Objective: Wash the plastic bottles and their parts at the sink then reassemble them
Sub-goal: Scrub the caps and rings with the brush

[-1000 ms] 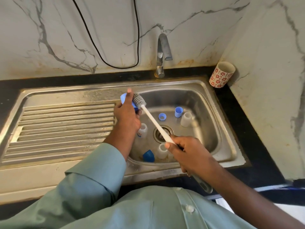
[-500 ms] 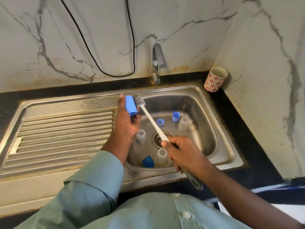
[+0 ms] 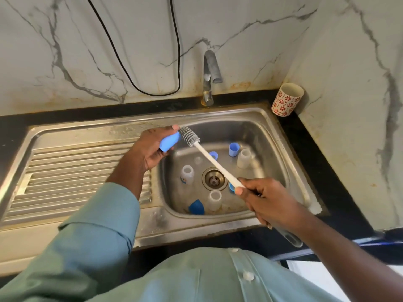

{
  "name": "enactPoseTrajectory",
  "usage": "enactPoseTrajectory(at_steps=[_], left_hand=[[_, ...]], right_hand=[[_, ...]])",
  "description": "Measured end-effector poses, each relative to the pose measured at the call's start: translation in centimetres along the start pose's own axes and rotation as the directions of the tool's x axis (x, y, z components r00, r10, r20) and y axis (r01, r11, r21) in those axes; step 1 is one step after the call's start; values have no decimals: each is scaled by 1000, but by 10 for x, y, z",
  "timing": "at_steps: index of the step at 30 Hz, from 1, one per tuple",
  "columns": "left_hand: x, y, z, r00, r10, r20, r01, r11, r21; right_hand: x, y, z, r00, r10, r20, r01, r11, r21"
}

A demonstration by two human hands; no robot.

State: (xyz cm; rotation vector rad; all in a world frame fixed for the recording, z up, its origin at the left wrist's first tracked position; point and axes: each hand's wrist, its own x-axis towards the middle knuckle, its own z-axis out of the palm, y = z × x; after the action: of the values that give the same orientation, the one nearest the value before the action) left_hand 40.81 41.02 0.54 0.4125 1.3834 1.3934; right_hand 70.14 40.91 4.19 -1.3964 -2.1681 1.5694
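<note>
Two hands were at work over the sink [image 3: 290,162]. Nearest us, our right hand [image 3: 268,201] was clenched round the white handle of the bottle brush [image 3: 212,161], gripping low on the shaft. Below it in the basin, scattered round the drain: a dark blue cap [image 3: 196,207], two clear bottles [image 3: 187,173] standing open-mouthed, a small blue ring [image 3: 213,155], a blue cup-shaped part [image 3: 233,149], a frosted part [image 3: 244,158]. Further out, our left hand [image 3: 150,149] grasped a light blue cap [image 3: 169,143] above the basin's left rim, bristle head touching its open end. We judged the scrub underway, most pieces unwashed. To do it well: steady the cap, feed bristles fully inside, twist, not jab. Tap [image 3: 209,77] at back showed no water running; a patterned cup [image 3: 287,99] sat on the counter [image 3: 322,158] corner.
</note>
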Motion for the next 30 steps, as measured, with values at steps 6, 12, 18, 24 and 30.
enactPoseTrajectory(at_steps=[6,12,18,24,30], left_hand=[[3,-7,4,999,-17,45,11,993,121],[6,-20,18,997,-69,-25,71,990,124],[12,-31,23,994,-108,-10,108,985,131],[20,-28,35,992,-121,-23,123,982,142],[24,-40,55,983,-154,101,104,915,390]], right_hand=[[-3,4,2,1000,16,1,-16,999,28],[2,14,-3,999,48,9,-48,999,19],[7,25,-9,997,79,19,-79,996,32],[11,31,-16,996,89,3,-89,994,70],[19,46,-34,989,142,-47,-137,986,94]])
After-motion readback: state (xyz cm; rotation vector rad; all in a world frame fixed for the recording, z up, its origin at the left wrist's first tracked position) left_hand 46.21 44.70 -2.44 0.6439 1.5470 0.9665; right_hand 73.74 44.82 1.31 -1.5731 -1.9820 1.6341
